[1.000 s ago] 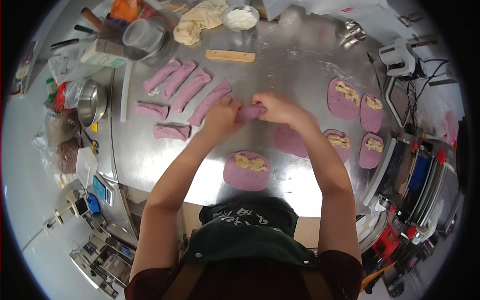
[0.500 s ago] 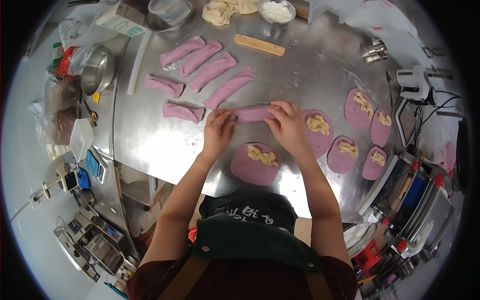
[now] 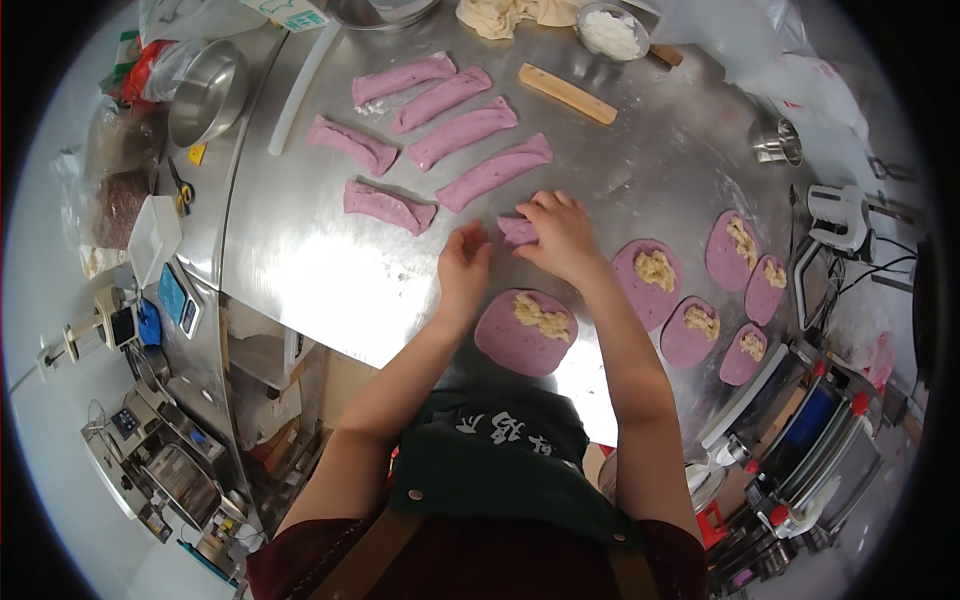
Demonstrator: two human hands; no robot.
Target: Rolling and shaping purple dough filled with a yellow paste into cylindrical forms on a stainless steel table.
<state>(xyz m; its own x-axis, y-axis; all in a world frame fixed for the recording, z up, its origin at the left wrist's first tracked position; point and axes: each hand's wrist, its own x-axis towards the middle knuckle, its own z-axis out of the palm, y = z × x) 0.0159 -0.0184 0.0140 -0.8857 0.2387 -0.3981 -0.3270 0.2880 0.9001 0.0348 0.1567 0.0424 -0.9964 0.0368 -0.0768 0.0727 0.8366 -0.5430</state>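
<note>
My right hand [image 3: 560, 238] is closed over a purple dough roll [image 3: 515, 231]; its left end pokes out and the rest is under my fingers. Just left of it, my left hand [image 3: 464, 272] is apart from the roll, fingers loosely bent and holding nothing. Directly below lies a flat purple dough piece [image 3: 520, 350] with a strip of lumpy pale-yellow filling [image 3: 541, 317]. Beyond my hands are several finished-looking purple rolls, the closest a long slanted roll [image 3: 495, 175]. To the right of my right hand lies another flat dough piece [image 3: 632, 290] topped with filling.
More filled dough flats, one a small oval [image 3: 735, 372], lie at the right of the steel table [image 3: 290, 270]. A wooden stick [image 3: 567, 94], a bowl of white powder [image 3: 612, 34] and cream dough [image 3: 515, 14] sit at the back. A hand mixer [image 3: 838, 218] stands right; a steel bowl [image 3: 208, 95] is left.
My left hand has come off the roll's left end. My right hand now covers most of the roll, gripping it nearer its middle. The whole view has shifted slightly.
</note>
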